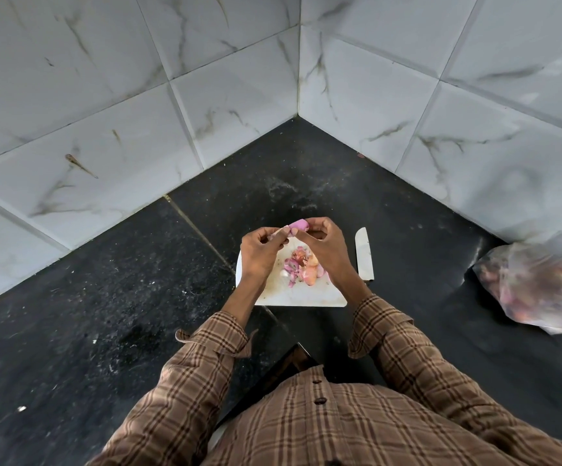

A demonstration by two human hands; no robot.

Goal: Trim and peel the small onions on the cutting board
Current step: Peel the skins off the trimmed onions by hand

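Observation:
A small pink onion (299, 225) is held up over the far edge of the white cutting board (301, 299). My right hand (326, 245) grips it with curled fingers. My left hand (261, 248) pinches a strip of its skin right beside it. Below the hands, a pile of pink and tan onion peels and pieces (303, 267) lies in the middle of the board. A knife (364, 253) with a pale blade lies along the board's right side, untouched.
The board sits on a black stone counter (104, 314) in a corner of marbled white wall tiles (104, 112). A clear plastic bag (541, 280) holding more onions lies on the counter at the far right.

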